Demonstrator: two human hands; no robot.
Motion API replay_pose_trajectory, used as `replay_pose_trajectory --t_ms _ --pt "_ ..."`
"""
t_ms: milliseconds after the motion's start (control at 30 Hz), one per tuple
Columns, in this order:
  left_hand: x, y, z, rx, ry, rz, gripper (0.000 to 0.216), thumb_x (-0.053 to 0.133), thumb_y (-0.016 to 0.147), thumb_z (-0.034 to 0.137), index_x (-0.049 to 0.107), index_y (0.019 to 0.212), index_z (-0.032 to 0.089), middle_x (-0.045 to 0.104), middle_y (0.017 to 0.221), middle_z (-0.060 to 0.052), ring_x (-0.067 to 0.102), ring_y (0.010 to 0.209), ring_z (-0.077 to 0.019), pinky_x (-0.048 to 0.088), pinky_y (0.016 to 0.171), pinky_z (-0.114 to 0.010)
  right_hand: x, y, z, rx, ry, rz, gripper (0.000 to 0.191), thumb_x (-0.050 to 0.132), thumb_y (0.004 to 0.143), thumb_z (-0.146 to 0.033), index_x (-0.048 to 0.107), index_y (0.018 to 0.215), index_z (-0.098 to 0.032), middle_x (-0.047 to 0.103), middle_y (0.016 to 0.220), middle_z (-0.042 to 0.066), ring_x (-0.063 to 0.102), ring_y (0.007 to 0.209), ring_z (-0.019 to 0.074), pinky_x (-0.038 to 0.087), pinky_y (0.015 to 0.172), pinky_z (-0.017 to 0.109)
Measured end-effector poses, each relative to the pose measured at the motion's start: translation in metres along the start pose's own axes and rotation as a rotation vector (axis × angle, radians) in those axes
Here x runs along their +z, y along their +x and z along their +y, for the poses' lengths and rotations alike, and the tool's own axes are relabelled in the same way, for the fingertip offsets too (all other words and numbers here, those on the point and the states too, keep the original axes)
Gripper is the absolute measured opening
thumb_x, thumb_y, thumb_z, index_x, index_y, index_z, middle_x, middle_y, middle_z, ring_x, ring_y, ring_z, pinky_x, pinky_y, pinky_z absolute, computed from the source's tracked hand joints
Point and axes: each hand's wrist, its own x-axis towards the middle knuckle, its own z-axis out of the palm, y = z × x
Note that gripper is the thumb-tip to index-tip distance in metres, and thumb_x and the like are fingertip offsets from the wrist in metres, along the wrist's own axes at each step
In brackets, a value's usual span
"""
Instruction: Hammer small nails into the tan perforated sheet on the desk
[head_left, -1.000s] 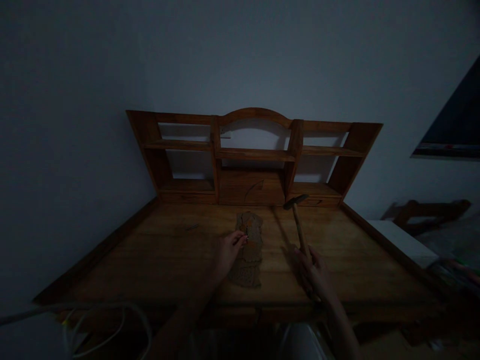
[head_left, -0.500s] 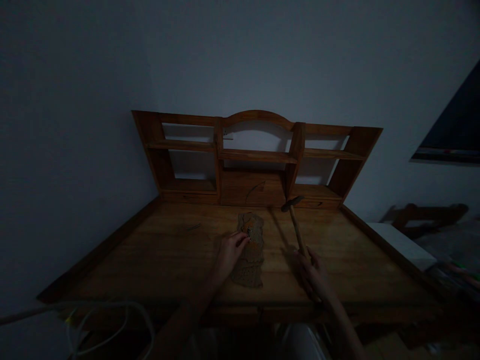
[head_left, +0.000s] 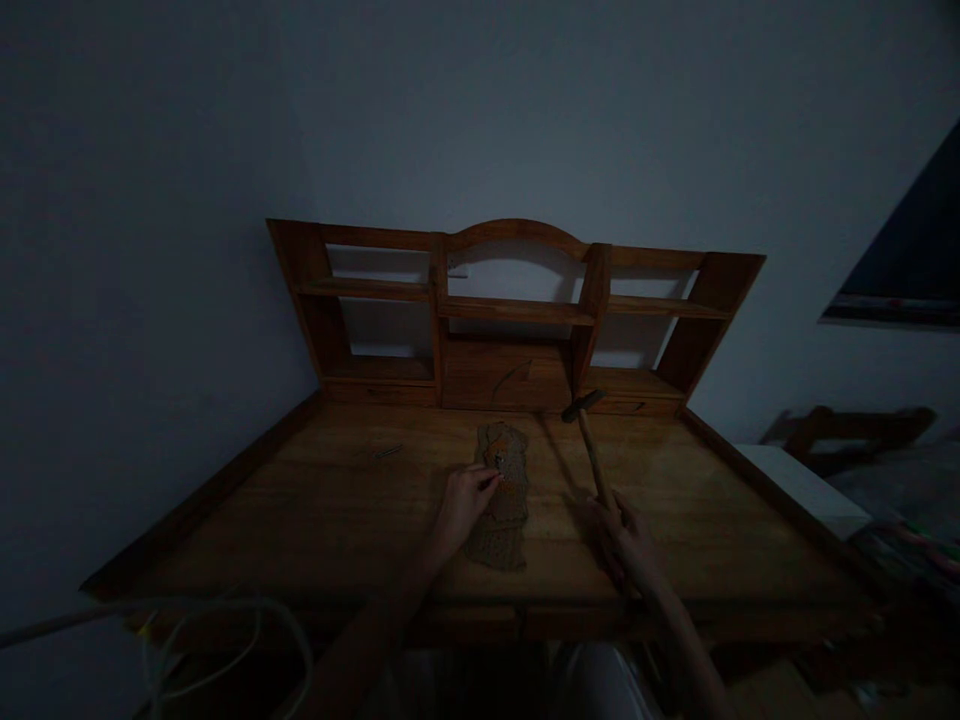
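Note:
My right hand (head_left: 622,535) grips the wooden handle of a hammer (head_left: 592,450), its dark head raised over the right side of the desk. Over a brown, rough-textured piece of cloth (head_left: 499,545) is my left hand (head_left: 469,490), thumb and fingers pinched together at the cloth's left edge. Whatever is between those fingertips is too small and dark to name. Orange patches and a small dark spot mark the cloth near the fingertips. On the desk to the left lies a small thin object (head_left: 387,452), perhaps metal.
The wooden desk (head_left: 322,500) has a shelf unit (head_left: 514,312) along its back, against the wall. A pale cable (head_left: 277,607) loops at the front left. To the right stand a white surface (head_left: 802,490) and a wooden chair back (head_left: 862,425).
Both hands stay nearly where they were. The hammer remains raised in my right hand, and my left fingertips still pinch above the cloth. The view has shifted very slightly.

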Motion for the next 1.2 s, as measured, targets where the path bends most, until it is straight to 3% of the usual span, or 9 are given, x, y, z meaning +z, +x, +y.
replay_pose_trajectory --t_ms 200,267,400,467,567,667,833,1000,1200 --pt "0.001 0.0 -0.006 -0.036 -0.012 0.025 0.019 0.058 0.087 0.028 0.076 0.086 0.021 0.072 0.08 -0.004 0.063 0.068 -0.0144 0.044 0.064 -0.022 0.001 -0.03 -0.012 0.029 0.02 -0.021 0.054 0.061 0.073 -0.061 0.059 0.105 -0.017 0.041 0.039 -0.01 0.033 0.025 0.007 0.026 0.025 0.015" --pt "0.001 0.001 -0.007 -0.031 -0.018 0.032 0.019 0.058 0.086 0.028 0.076 0.087 0.021 0.072 0.08 -0.004 0.063 0.069 -0.0146 0.045 0.064 -0.023 0.0 -0.049 -0.02 0.045 -0.009 -0.009 0.056 0.064 0.071 -0.06 0.061 0.106 -0.017 0.052 0.047 -0.006 0.046 0.033 0.0096 0.034 0.029 0.016" --pt "0.0 0.002 -0.006 -0.038 -0.048 0.022 0.02 0.058 0.086 0.028 0.076 0.086 0.02 0.072 0.079 -0.004 0.063 0.067 -0.0148 0.044 0.063 -0.023 0.0 -0.084 -0.042 0.039 -0.148 0.029 0.062 0.063 0.072 -0.061 0.06 0.116 -0.018 0.07 0.093 0.009 0.068 0.083 0.0218 0.053 0.056 0.022" --pt "-0.001 0.002 -0.005 -0.048 -0.065 0.011 0.02 0.058 0.086 0.028 0.076 0.087 0.02 0.072 0.08 -0.004 0.063 0.067 -0.0148 0.044 0.062 -0.023 0.003 -0.095 -0.053 0.049 -0.231 0.033 0.067 0.064 0.071 -0.063 0.06 0.12 -0.017 0.065 0.116 0.013 0.062 0.107 0.0269 0.054 0.074 0.026" --pt "-0.003 0.003 -0.002 -0.046 -0.063 0.004 0.02 0.058 0.086 0.026 0.076 0.084 0.02 0.072 0.078 -0.004 0.062 0.067 -0.0148 0.043 0.062 -0.023 0.007 -0.104 -0.063 0.047 -0.312 -0.014 0.072 0.06 0.072 -0.067 0.058 0.124 -0.018 0.057 0.131 0.013 0.049 0.125 0.0296 0.045 0.098 0.035" --pt "-0.006 0.003 0.002 -0.042 -0.031 0.004 0.02 0.057 0.085 0.024 0.076 0.079 0.019 0.069 0.074 -0.003 0.061 0.066 -0.0146 0.04 0.06 -0.022 0.01 -0.107 -0.063 0.04 -0.37 -0.079 0.073 0.058 0.072 -0.069 0.057 0.126 -0.021 0.054 0.136 0.011 0.043 0.13 0.0301 0.033 0.108 0.041" --pt "-0.008 0.003 0.0 -0.066 0.002 -0.024 0.021 0.059 0.082 0.019 0.072 0.066 0.017 0.064 0.065 -0.002 0.059 0.061 -0.0131 0.034 0.055 -0.022 0.018 -0.112 -0.05 0.032 -0.498 -0.222 0.069 0.052 0.078 -0.067 0.058 0.127 -0.019 0.057 0.133 0.014 0.047 0.128 0.0318 0.035 0.106 0.042" --pt "-0.005 0.003 -0.005 -0.065 -0.077 -0.025 0.019 0.059 0.083 0.02 0.073 0.07 0.017 0.068 0.072 -0.003 0.061 0.065 -0.0136 0.037 0.057 -0.022 0.02 -0.12 -0.049 0.049 -0.497 -0.097 0.074 0.054 0.074 -0.07 0.058 0.127 -0.02 0.059 0.129 0.015 0.049 0.125 0.0334 0.035 0.105 0.046" --pt "-0.003 0.003 -0.006 -0.071 -0.036 -0.017 0.021 0.06 0.085 0.03 0.075 0.075 0.018 0.07 0.074 -0.004 0.062 0.066 -0.0148 0.04 0.06 -0.023 0.007 -0.116 -0.052 0.003 -0.421 -0.085 0.066 0.065 0.069 -0.064 0.061 0.123 -0.026 0.055 0.136 0.008 0.045 0.129 0.0308 0.037 0.107 0.04"
